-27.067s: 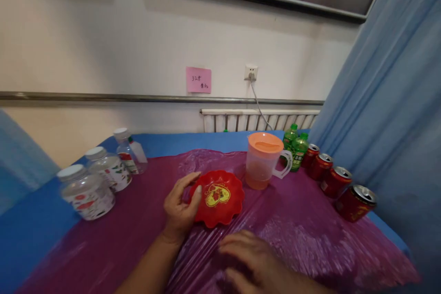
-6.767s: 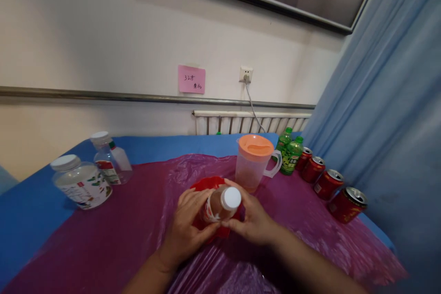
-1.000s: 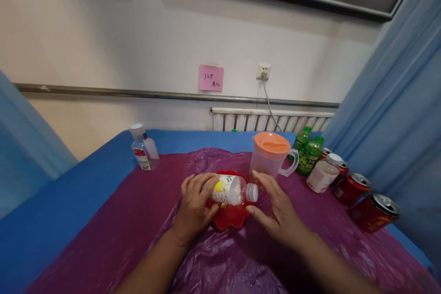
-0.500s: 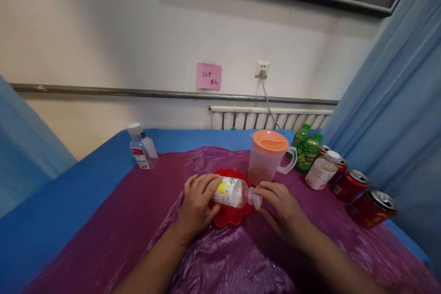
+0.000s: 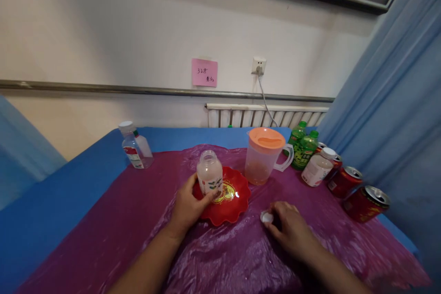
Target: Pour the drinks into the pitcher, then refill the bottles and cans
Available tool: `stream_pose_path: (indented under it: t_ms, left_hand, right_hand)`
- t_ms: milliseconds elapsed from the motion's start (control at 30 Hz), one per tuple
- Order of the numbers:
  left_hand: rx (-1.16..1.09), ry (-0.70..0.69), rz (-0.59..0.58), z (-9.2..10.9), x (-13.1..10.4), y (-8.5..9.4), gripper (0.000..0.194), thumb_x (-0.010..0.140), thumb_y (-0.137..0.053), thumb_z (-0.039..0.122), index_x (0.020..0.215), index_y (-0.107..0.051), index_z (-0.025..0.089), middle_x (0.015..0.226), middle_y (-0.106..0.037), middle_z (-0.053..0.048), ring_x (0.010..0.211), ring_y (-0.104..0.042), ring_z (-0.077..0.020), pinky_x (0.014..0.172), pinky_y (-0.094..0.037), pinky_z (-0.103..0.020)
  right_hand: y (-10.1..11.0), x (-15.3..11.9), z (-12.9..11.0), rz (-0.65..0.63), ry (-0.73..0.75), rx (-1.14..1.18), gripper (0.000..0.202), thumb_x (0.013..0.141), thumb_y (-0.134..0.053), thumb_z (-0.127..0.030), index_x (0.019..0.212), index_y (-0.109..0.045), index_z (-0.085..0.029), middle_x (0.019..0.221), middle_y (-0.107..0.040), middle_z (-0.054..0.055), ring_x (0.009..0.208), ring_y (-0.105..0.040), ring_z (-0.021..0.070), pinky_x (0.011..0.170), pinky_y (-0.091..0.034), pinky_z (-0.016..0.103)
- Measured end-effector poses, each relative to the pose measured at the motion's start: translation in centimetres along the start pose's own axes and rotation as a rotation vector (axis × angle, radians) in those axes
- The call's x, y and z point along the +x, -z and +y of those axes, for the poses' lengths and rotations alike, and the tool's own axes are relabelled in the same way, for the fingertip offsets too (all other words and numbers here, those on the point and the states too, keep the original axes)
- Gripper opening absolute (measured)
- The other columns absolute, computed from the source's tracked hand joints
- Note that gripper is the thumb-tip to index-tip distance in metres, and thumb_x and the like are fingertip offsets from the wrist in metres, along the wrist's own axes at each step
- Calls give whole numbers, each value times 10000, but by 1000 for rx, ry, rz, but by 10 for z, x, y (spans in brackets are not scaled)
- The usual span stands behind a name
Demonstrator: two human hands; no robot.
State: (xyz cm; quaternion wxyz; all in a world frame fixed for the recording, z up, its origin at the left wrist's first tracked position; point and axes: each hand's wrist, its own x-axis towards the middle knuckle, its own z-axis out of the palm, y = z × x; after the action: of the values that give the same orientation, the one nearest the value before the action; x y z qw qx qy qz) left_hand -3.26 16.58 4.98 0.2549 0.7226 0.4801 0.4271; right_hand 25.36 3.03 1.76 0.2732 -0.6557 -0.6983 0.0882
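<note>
My left hand (image 5: 193,206) is wrapped round a clear plastic bottle (image 5: 210,172) with a white printed label. The bottle stands nearly upright with its mouth uncovered, over the left part of a red scalloped plate (image 5: 237,197). To the right of the plate, my right hand (image 5: 287,225) pinches a white bottle cap (image 5: 266,217) low over the purple plastic sheet (image 5: 213,257). A translucent pitcher (image 5: 257,165) with an orange lid stands behind the plate, some pale liquid at its bottom.
At the right stand green bottles (image 5: 305,149), a white-capped bottle (image 5: 319,167) and several red cans, among them one can (image 5: 367,203) at the front. Clear bottles (image 5: 136,149) stand at the left. Blue curtains (image 5: 389,115) hang at both sides.
The bottle has gone from lying sideways between both hands to upright in my left hand. Its cap has come off and moved right and down with my right hand.
</note>
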Motion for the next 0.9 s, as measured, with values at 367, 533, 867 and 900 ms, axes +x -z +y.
stream_pose_path:
  t_ms: [367,533,867,900]
  left_hand:
    - [17,-39,-31,-2,3,2,598,728,-792,471,1234,-642,189,1218,-718,-115,1090,-690,-304,950,-537,-445]
    - [121,-131,-36,-2,4,5,555,708,-812,468,1180,-684,205,1147,-740,-89,1029,-695,-297,899,-544,-424]
    - [219,-107,-10,-8,2,5,597,674,-838,451,1194,-679,204,1172,-742,-97,1079,-650,-327,949,-474,-487]
    - [220,-103,-14,-8,2,4,595,669,-844,438,1194,-679,211,1171,-742,-91,1081,-648,-325,957,-466,-487]
  right_hand:
    - [22,70,41,586,-248,553,588,837,-682,-584,1253,-539,-194,1241,-646,161,1105,-645,290,910,-544,474]
    - [46,134,49,583,-234,627,564,800,-599,-760,879,-599,-201,787,-666,31,708,-627,197,659,-530,329]
    - [78,167,16,505,-104,605,615,785,-588,-805,583,-450,-240,494,-410,-71,466,-374,112,455,-329,254]
    - [87,170,11,493,-84,594,603,785,-609,-786,581,-465,-236,498,-414,-68,469,-372,111,454,-322,253]
